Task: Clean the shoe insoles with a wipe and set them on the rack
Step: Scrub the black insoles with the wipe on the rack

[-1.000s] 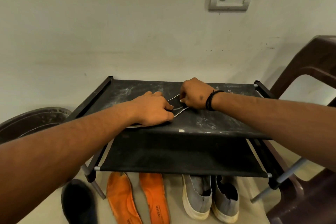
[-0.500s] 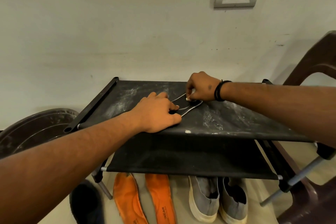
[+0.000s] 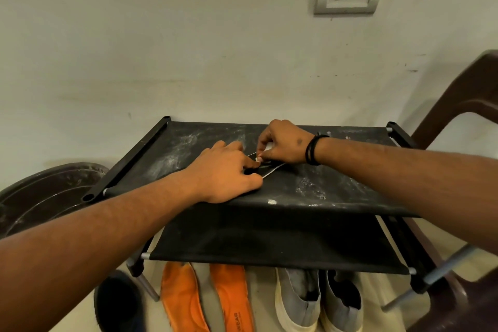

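On the rack's [image 3: 310, 191] dusty top shelf lay a dark insole [image 3: 265, 170], pressed by the left hand's [image 3: 226, 172] flat fingers. The right hand [image 3: 283, 145] pinched a white wipe [image 3: 262, 156] against it. Under the rack, two orange insoles [image 3: 204, 299] lay beside grey shoes [image 3: 318, 302] on the floor.

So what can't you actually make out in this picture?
- Dark insole on the rack, head view: the left hand covers most of it; only a pale edge shows.
- Wipe: a white scrap inside the right hand; its fingers hide the rest.
- Orange insoles and grey shoes on the floor: cut off by the bottom edge.
- Brown chair: cut off by the right edge.
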The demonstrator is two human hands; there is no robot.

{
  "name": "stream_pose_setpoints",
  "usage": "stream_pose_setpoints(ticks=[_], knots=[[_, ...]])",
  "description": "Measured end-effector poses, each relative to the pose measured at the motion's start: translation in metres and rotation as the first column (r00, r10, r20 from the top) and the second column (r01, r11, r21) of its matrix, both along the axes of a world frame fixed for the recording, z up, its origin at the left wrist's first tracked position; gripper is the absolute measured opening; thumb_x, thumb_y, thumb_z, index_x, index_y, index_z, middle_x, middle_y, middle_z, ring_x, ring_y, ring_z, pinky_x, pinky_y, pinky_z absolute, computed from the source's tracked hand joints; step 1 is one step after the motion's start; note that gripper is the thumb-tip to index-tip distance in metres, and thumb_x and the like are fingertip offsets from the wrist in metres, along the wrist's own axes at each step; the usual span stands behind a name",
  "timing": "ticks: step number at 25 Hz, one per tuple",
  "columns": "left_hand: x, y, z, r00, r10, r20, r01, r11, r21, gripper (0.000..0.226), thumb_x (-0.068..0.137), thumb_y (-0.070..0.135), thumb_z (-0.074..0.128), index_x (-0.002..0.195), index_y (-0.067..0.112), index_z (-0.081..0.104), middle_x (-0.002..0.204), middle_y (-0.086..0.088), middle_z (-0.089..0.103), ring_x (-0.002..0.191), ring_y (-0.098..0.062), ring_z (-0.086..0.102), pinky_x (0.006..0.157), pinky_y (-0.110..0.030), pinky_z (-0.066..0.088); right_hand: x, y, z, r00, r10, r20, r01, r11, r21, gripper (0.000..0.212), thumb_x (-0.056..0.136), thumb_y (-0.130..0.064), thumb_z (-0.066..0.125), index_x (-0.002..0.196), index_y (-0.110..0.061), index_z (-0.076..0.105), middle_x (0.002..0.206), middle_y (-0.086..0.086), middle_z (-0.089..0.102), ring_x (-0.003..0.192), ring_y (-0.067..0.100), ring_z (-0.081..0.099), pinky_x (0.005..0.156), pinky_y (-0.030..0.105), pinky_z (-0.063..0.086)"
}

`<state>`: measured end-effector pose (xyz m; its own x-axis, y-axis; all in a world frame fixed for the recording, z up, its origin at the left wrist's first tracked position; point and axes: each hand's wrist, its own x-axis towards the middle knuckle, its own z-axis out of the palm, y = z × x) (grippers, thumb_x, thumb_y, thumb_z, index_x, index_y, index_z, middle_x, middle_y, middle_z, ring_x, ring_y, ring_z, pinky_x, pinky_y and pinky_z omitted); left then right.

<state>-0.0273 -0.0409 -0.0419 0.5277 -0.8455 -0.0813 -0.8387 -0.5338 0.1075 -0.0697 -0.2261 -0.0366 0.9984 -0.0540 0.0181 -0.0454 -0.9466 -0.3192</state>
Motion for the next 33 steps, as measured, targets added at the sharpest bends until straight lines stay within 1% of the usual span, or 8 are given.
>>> stream_pose_setpoints(ticks=[5, 10, 15, 20, 23, 26, 31, 33], knots=[[-0.001, -0.001, 0.0, 1.0, -0.002, 0.005, 0.002, 1.0, -0.001, 0.061, 0.09, 0.061, 0.039, 0.146, 0.039, 0.049, 0.136, -0.001, 0.048, 0.119, -0.025, 0.044, 0.099, -0.042, 0.042, 0.011, -0.017, 0.003, 0.978, -0.189, 0.083, 0.201, 0.964, -0.175, 0.012, 0.086, -0.01, 0.062, 0.092, -0.007, 0.072, 0.095, 0.012, 0.07, 0.083, 0.026, 0.065, 0.073, 0.035, 0.056], [0.0, 0.003, 0.0, 0.998, 0.019, -0.055, -0.024, 0.995, -0.099, 0.076, 0.071, 0.067, 0.037, 0.131, 0.031, 0.067, 0.109, 0.003, 0.064, 0.103, -0.019, 0.054, 0.092, -0.042, 0.05, 0.0, 0.008, 0.0, 0.999, -0.034, -0.004, 0.034, 0.998, -0.047, 0.006, 0.086, -0.015, 0.07, 0.087, -0.011, 0.073, 0.09, 0.002, 0.069, 0.082, 0.015, 0.063, 0.063, 0.018, 0.045], [-0.001, 0.001, 0.002, 0.995, 0.017, -0.099, -0.031, 0.99, -0.14, 0.064, 0.075, 0.061, 0.048, 0.118, 0.022, 0.074, 0.098, 0.018, 0.059, 0.098, -0.016, 0.057, 0.089, -0.039, 0.052, 0.008, -0.023, 0.006, 0.969, -0.236, 0.077, 0.244, 0.961, -0.129, 0.01, 0.085, -0.01, 0.065, 0.09, -0.009, 0.074, 0.095, 0.011, 0.071, 0.086, 0.026, 0.066, 0.076, 0.034, 0.056], [0.007, 0.003, -0.006, 0.991, 0.016, -0.132, -0.041, 0.982, -0.183, 0.061, 0.069, 0.066, 0.053, 0.105, 0.022, 0.077, 0.094, -0.001, 0.073, 0.08, -0.018, 0.065, 0.066, -0.026, 0.046, 0.002, 0.015, -0.001, 0.997, -0.058, 0.055, 0.062, 0.995, -0.084, 0.01, 0.087, -0.012, 0.066, 0.093, -0.009, 0.074, 0.094, 0.006, 0.071, 0.085, 0.021, 0.065, 0.075, 0.029, 0.054], [0.007, 0.002, -0.004, 0.986, 0.035, -0.16, -0.066, 0.979, -0.193, 0.067, 0.064, 0.069, 0.052, 0.11, 0.026, 0.076, 0.097, 0.0, 0.074, 0.084, -0.018, 0.069, 0.076, -0.044, 0.057, -0.001, 0.001, -0.002, 0.996, -0.065, 0.056, 0.073, 0.985, -0.155, 0.012, 0.089, -0.016, 0.065, 0.097, -0.011, 0.073, 0.096, 0.006, 0.071, 0.087, 0.022, 0.065, 0.075, 0.03, 0.053], [0.003, 0.003, -0.003, 0.985, 0.041, -0.166, -0.075, 0.975, -0.21, 0.066, 0.068, 0.064, 0.056, 0.118, 0.025, 0.074, 0.104, 0.006, 0.073, 0.089, -0.016, 0.068, 0.083, -0.043, 0.057, -0.005, -0.024, 0.001, 0.979, -0.184, 0.088, 0.195, 0.972, -0.132, 0.012, 0.09, -0.017, 0.065, 0.096, -0.011, 0.074, 0.099, 0.008, 0.071, 0.092, 0.024, 0.065, 0.074, 0.029, 0.049], [0.004, 0.004, -0.004, 0.99, 0.021, -0.136, -0.048, 0.978, -0.204, 0.055, 0.077, 0.057, 0.061, 0.118, 0.023, 0.074, 0.106, 0.006, 0.072, 0.091, -0.017, 0.066, 0.083, -0.043, 0.056, -0.02, -0.008, -0.007, 1.0, 0.032, 0.001, -0.029, 0.937, -0.348, 0.018, 0.089, -0.008, 0.058, 0.1, -0.009, 0.072, 0.1, 0.009, 0.065, 0.091, 0.025, 0.061, 0.077, 0.033, 0.05], [0.004, 0.003, -0.004, 0.992, 0.014, -0.125, -0.042, 0.975, -0.218, 0.052, 0.08, 0.055, 0.063, 0.118, 0.022, 0.074, 0.109, 0.007, 0.071, 0.093, -0.015, 0.064, 0.085, -0.041, 0.056, -0.022, -0.018, -0.005, 1.0, 0.022, 0.005, -0.018, 0.911, -0.412, 0.016, 0.089, -0.009, 0.059, 0.1, -0.01, 0.071, 0.1, 0.009, 0.064, 0.09, 0.025, 0.059, 0.074, 0.032, 0.049]])
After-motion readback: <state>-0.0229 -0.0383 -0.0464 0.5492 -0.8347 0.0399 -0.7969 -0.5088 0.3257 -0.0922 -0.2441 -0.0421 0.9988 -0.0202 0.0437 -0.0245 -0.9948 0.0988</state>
